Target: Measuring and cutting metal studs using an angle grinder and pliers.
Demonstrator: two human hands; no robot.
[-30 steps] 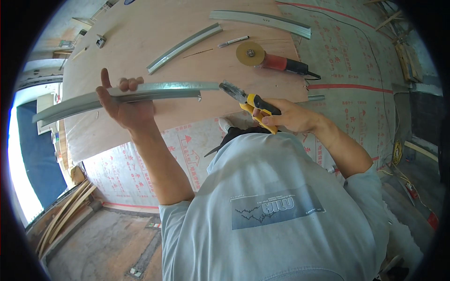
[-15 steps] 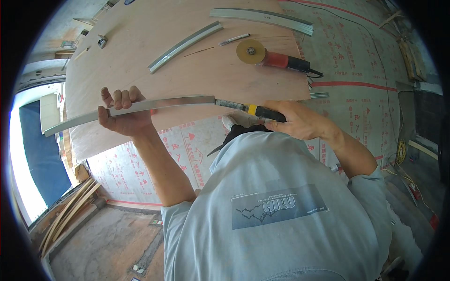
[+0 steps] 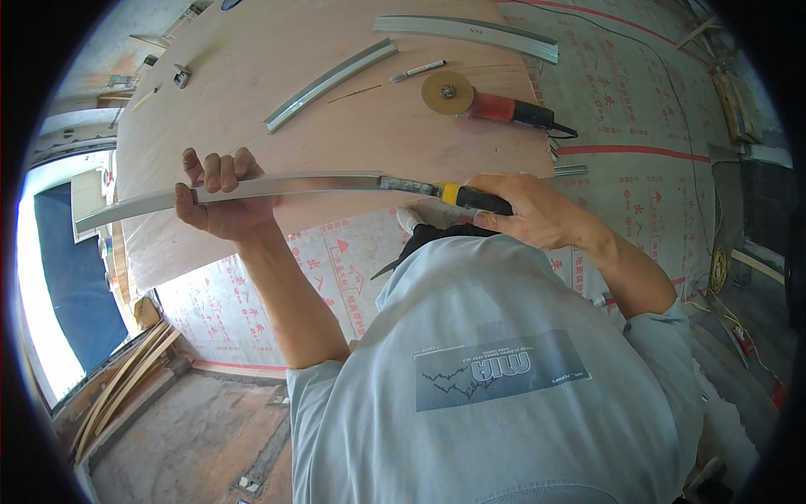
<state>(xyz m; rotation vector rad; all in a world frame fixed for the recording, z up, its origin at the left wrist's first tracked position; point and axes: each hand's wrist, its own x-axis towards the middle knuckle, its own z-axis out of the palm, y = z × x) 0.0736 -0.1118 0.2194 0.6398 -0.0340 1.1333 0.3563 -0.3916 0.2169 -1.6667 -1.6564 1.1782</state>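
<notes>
My left hand [image 3: 225, 195] is closed around a long silver metal profile [image 3: 306, 182], fingers curled over its far side and thumb on the near edge. The strip lies roughly sideways, its left end reaching past the board's edge. My right hand [image 3: 531, 210] grips the black handle of a flat metal hand tool [image 3: 475, 200] with a yellow collar; its exact kind is unclear. The tool's worn, dark metal front meets the profile's right end. Both are held above the near edge of a plywood board [image 3: 336, 139].
On the board lie an angle grinder [image 3: 495, 107] with a round disc, a marker pen [image 3: 417, 70], two more metal profiles [image 3: 332, 86] [image 3: 466, 34] and a small metal piece [image 3: 181, 76]. Printed protective sheeting [image 3: 630, 101] covers the floor. Wooden strips [image 3: 126, 382] lean at lower left.
The tool's metal front now overlaps the profile's right end, where it sat just at the tip before. The profile has shifted very slightly left; both hands keep their grip.
</notes>
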